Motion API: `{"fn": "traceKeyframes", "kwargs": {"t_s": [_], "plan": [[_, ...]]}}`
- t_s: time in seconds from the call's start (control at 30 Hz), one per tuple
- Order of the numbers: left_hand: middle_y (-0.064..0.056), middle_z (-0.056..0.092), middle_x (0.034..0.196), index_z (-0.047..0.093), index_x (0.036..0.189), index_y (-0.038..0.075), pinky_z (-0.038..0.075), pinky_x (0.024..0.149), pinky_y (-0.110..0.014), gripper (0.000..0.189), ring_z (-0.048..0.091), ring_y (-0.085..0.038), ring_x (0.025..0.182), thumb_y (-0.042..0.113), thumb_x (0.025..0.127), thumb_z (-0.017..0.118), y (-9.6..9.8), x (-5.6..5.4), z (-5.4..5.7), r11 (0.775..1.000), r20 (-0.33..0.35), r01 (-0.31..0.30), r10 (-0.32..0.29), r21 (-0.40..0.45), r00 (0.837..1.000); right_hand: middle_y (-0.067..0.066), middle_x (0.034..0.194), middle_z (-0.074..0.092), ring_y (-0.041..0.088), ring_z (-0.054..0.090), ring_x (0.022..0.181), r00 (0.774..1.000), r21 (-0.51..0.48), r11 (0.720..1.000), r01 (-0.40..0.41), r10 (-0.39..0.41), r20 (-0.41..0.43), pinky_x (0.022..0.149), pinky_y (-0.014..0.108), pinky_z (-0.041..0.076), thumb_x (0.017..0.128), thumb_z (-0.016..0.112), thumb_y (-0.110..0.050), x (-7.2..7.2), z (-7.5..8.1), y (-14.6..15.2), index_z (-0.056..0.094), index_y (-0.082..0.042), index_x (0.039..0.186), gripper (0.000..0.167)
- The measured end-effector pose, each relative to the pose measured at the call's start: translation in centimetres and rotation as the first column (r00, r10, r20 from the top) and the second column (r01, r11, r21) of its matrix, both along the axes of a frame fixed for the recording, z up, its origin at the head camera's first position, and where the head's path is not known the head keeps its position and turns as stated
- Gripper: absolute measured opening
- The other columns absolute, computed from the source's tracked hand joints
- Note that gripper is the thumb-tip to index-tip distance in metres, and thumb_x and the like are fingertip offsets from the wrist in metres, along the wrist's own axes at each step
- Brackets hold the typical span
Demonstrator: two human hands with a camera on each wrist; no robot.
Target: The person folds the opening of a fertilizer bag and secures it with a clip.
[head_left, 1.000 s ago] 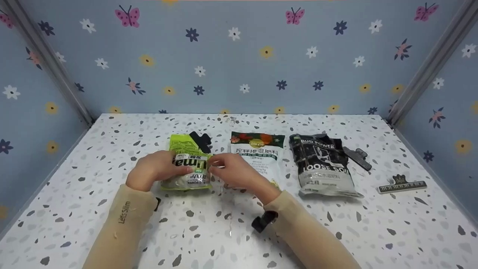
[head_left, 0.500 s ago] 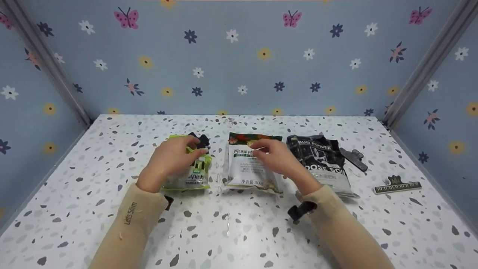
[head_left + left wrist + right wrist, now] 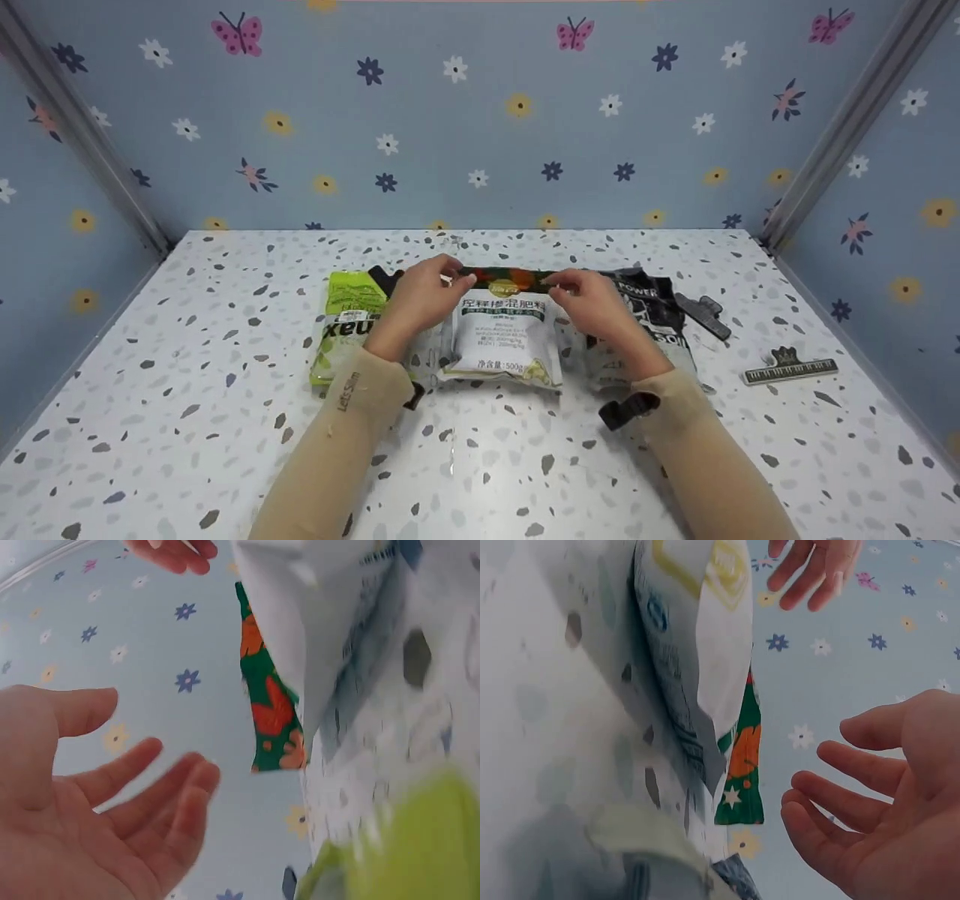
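A white fertilizer bag (image 3: pixel 504 337) with a green, orange-patterned top strip lies in the middle of the table. My left hand (image 3: pixel 427 296) is at its top left corner, and my right hand (image 3: pixel 592 304) at its top right corner. Both wrist views show a gap between hand and bag. In the left wrist view, the left hand (image 3: pixel 105 802) has loosely bent fingers and a raised thumb, with nothing in it. The right wrist view has the right hand (image 3: pixel 877 795) likewise relaxed, beside the bag's green strip (image 3: pixel 742 772).
Left of the middle stands a lime-green bag (image 3: pixel 337 352), its black clip (image 3: pixel 384 281) partly behind the left hand. On the right lies a black-and-grey LOOSE SOIL bag (image 3: pixel 667 300), partly covered by the right hand. A dark clip (image 3: pixel 703 315) and a piano-key clip (image 3: pixel 790 370) lie farther right.
My left hand has left the green bag and moved right to the fertilizer bag. My right hand has moved right, away from the green bag, to the fertilizer bag's other top corner.
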State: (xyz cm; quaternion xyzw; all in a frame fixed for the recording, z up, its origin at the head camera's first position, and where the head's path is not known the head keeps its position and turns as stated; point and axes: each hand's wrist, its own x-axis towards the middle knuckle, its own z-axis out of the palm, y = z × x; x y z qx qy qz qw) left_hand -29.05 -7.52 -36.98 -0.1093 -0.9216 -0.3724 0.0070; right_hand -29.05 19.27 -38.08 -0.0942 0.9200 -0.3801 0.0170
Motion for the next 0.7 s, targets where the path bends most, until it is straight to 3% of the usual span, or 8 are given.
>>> {"fn": "traceKeyframes", "kwargs": {"t_s": [0.1,0.27,0.4,0.53,0.7], "plan": [[-0.007,0.062,0.123,0.058,0.132,0.008,0.048,0.092,-0.043,0.049,0.059,-0.025,0.108,0.045,0.100,0.057,0.8,-0.5,-0.5,0.999,0.022,-0.008,0.008,-0.031,1.000,0.012,0.124,0.065,0.029,0.061,0.105,1.000,0.032,0.999,0.008,-0.007,-0.020,0.086,0.045,0.049,0.102,0.056,-0.022,-0.4,-0.3,0.7,0.063,-0.009,0.133,0.034],[-0.012,0.060,0.130,0.058,0.131,0.008,0.046,0.095,-0.045,0.048,0.058,-0.029,0.112,0.043,0.099,0.059,1.1,-0.7,-1.5,0.996,0.087,-0.026,0.033,-0.083,0.996,0.015,0.131,0.060,0.031,0.059,0.113,0.999,0.089,0.996,-0.015,0.011,0.052,0.093,0.048,0.048,0.102,0.056,-0.023,-0.8,-1.2,1.4,0.059,-0.009,0.137,0.037],[-0.013,0.054,0.139,0.054,0.138,0.009,0.044,0.100,-0.048,0.055,0.054,-0.033,0.120,0.048,0.098,0.058,0.8,-0.6,-1.7,0.995,0.175,-0.036,0.052,-0.097,0.983,0.015,0.134,0.059,0.032,0.058,0.120,0.996,0.105,0.993,-0.048,0.039,0.084,0.098,0.048,0.047,0.101,0.057,-0.024,-1.2,-1.6,1.1,0.059,-0.006,0.136,0.040],[-0.012,0.050,0.145,0.050,0.143,0.010,0.042,0.104,-0.049,0.060,0.050,-0.034,0.127,0.049,0.098,0.057,0.6,-0.7,-2.0,0.997,0.220,-0.027,0.043,-0.074,0.975,0.016,0.134,0.060,0.033,0.058,0.120,0.994,0.111,0.992,-0.064,0.054,0.090,0.099,0.047,0.047,0.101,0.058,-0.025,-1.3,-1.7,0.9,0.059,-0.004,0.136,0.041],[-0.012,0.051,0.143,0.048,0.145,0.012,0.044,0.101,-0.049,0.060,0.052,-0.032,0.124,0.049,0.098,0.058,0.4,-0.9,-2.3,0.999,0.271,-0.038,0.039,-0.010,0.962,0.015,0.130,0.062,0.030,0.061,0.110,0.990,0.102,0.992,-0.071,0.058,0.127,0.097,0.047,0.047,0.101,0.057,-0.027,-1.3,-2.1,0.7,0.060,-0.005,0.135,0.041]]}}
